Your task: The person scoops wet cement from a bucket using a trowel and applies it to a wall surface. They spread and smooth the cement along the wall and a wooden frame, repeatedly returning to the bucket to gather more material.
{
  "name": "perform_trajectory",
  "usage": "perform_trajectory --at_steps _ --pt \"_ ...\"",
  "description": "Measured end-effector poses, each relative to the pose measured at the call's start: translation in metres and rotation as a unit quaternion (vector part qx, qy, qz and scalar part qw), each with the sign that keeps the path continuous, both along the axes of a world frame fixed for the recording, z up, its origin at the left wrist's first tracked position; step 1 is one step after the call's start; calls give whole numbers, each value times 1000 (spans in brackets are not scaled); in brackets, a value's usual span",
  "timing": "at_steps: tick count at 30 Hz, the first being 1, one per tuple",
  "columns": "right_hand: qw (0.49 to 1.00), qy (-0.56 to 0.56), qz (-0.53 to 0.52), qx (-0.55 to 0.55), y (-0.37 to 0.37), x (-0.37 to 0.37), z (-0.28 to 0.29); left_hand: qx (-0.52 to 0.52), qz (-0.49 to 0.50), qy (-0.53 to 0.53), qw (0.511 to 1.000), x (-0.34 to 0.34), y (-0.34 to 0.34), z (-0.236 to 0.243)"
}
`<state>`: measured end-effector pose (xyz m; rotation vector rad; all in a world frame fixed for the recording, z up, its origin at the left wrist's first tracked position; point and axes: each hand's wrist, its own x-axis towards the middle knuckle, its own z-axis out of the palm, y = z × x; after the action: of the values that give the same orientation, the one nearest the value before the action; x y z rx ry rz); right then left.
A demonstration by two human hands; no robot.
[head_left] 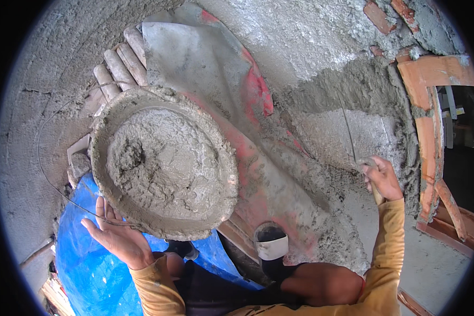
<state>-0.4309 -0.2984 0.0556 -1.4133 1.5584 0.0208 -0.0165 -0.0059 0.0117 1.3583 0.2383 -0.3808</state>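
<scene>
A round basin (227, 168) with a mortar-crusted rim sits left of centre. Wet grey mortar (166, 152) partly fills it, heaped and dark on its left side. My left hand (122, 239) is open at the basin's near left rim, palm up and fingers apart; whether it touches the rim I cannot tell. A thin wire (41, 158) loops past those fingers. On the right, my right hand (385, 181) is closed round the handle of a trowel (348, 129). Its thin blade, seen edge-on, points up in front of freshly plastered wall (358, 87).
A grey and red sheet (195, 58), spattered with mortar, runs under the basin toward my boot (272, 247). Round poles (118, 66) lie at the back left. Blue plastic sheeting (89, 263) spreads at the lower left. A brick-edged opening (426, 142) is at the right.
</scene>
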Motion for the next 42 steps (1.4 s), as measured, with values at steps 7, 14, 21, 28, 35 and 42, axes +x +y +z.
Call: perform_trajectory --at_steps 7,14,21,28,35,42 --pt "853 128 383 -331 36 113 117 -11 -14 -11 1000 -5 -18 -2" --pt "505 191 671 -508 77 312 99 -32 -9 26 999 4 -1 3" --pt "592 134 719 -337 105 316 21 -74 -32 53 995 9 2 0" --pt "814 -43 562 -142 95 241 30 -53 -38 35 997 10 5 -1" --pt "893 -68 390 -215 84 148 20 -26 -63 13 998 6 5 7" --pt "890 152 273 -332 25 29 -23 -32 -25 13 999 -2 -10 4"
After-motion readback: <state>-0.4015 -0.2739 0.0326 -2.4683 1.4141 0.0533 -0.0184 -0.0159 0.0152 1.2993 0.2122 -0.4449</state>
